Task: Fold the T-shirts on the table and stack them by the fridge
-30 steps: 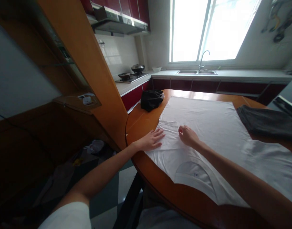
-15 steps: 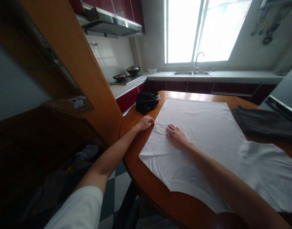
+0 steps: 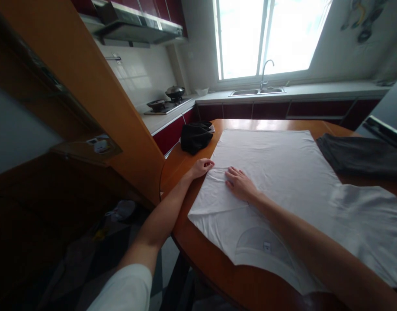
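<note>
A white T-shirt [image 3: 270, 160] lies spread on the wooden table [image 3: 205, 255], its neckline with a small label towards me and one sleeve stretched out to the right. At the shirt's left edge, my left hand [image 3: 201, 167] is closed, its fingertips pinching the fabric. Just right of it, my right hand [image 3: 240, 183] rests flat on the shirt with the fingers stretched out. Small creases run through the cloth between the two hands.
A bunched black cloth [image 3: 196, 137] sits at the table's left edge. Dark grey folded clothing [image 3: 363, 155] lies on the right. Beyond are a counter with a sink [image 3: 257, 91] and a stove with pans [image 3: 168, 106]. A wooden partition [image 3: 130, 142] stands at the left.
My left hand has shifted slightly to the right with the shirt's edge at its fingertips. My right hand stays flat on the cloth. The camera view has tilted a little.
</note>
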The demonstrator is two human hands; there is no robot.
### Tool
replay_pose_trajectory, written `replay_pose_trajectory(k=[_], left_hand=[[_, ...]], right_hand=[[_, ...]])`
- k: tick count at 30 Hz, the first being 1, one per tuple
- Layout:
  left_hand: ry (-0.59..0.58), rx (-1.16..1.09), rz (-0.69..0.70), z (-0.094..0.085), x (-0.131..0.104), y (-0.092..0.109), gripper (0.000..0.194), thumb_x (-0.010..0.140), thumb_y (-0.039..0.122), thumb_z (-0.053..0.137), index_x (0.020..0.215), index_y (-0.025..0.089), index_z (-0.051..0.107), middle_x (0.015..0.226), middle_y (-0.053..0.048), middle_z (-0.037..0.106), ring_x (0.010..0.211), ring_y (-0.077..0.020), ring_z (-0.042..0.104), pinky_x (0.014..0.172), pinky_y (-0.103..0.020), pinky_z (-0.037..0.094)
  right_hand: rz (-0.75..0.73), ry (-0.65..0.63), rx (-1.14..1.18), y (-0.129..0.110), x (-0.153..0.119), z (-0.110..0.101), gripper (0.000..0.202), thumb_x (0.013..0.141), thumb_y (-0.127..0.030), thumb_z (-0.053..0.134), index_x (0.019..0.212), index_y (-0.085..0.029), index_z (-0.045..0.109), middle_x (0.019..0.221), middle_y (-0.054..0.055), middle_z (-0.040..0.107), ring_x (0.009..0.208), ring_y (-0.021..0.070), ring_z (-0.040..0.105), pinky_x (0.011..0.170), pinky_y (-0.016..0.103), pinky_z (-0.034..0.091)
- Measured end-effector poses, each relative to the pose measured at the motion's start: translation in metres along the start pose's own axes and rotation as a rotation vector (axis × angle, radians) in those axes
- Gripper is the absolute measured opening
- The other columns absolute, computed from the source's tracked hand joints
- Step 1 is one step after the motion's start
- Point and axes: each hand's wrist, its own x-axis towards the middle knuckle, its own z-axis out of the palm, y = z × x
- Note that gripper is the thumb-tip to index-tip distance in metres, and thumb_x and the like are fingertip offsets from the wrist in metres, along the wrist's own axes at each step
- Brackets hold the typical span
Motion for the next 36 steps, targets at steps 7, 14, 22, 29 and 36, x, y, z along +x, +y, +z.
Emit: replay_pose_trajectory(k=[7,14,22,29,36], left_hand=[[0.067,0.177,-0.066,0.005,0.002,0.002,0.015,0.082,0.03,0.07,0.075,0.017,0.07,0.082,-0.004,0.058,0.081,-0.0201,0.059,0.084,-0.034,0.05],[0.142,0.137,-0.008,0.003,0.0,0.018,0.019,0.091,0.018,0.052,0.093,0.017,0.071,0.099,-0.007,0.065,0.096,-0.0202,0.064,0.092,-0.033,0.052],[-0.252,0.403,0.034,0.029,-0.024,0.049,0.059,0.104,0.048,0.035,0.156,0.021,0.038,0.164,-0.012,0.032,0.153,-0.0301,0.026,0.122,-0.055,0.022],[-0.337,0.49,-0.029,0.03,-0.026,0.052,0.068,0.103,0.063,0.026,0.162,0.03,0.02,0.17,-0.005,0.012,0.157,-0.031,0.003,0.122,-0.063,0.008],[-0.317,0.359,-0.023,0.026,-0.025,0.049,0.065,0.1,0.062,0.039,0.16,0.039,0.026,0.171,-0.003,0.01,0.156,-0.0358,0.0,0.119,-0.069,0.007]], right_hand=[[0.005,0.01,0.001,-0.003,-0.001,-0.002,0.043,0.1,-0.029,0.046,0.14,-0.016,0.056,0.158,0.014,0.042,0.149,0.0266,0.032,0.121,0.043,0.024],[0.0,0.022,0.013,-0.002,-0.001,-0.002,0.042,0.099,-0.028,0.047,0.139,-0.017,0.056,0.158,0.014,0.042,0.149,0.0253,0.033,0.121,0.043,0.024],[0.004,0.036,0.025,0.0,0.0,0.001,0.047,0.099,-0.029,0.048,0.144,-0.016,0.052,0.159,0.014,0.041,0.149,0.0236,0.032,0.122,0.043,0.023],[0.052,0.003,0.02,-0.005,-0.001,-0.003,0.057,0.1,-0.033,0.044,0.151,-0.009,0.043,0.162,0.016,0.036,0.151,0.0249,0.028,0.123,0.043,0.02],[0.075,-0.029,-0.026,-0.005,-0.001,-0.004,0.059,0.103,-0.04,0.037,0.155,-0.012,0.038,0.164,0.014,0.031,0.153,0.0266,0.024,0.123,0.05,0.015]])
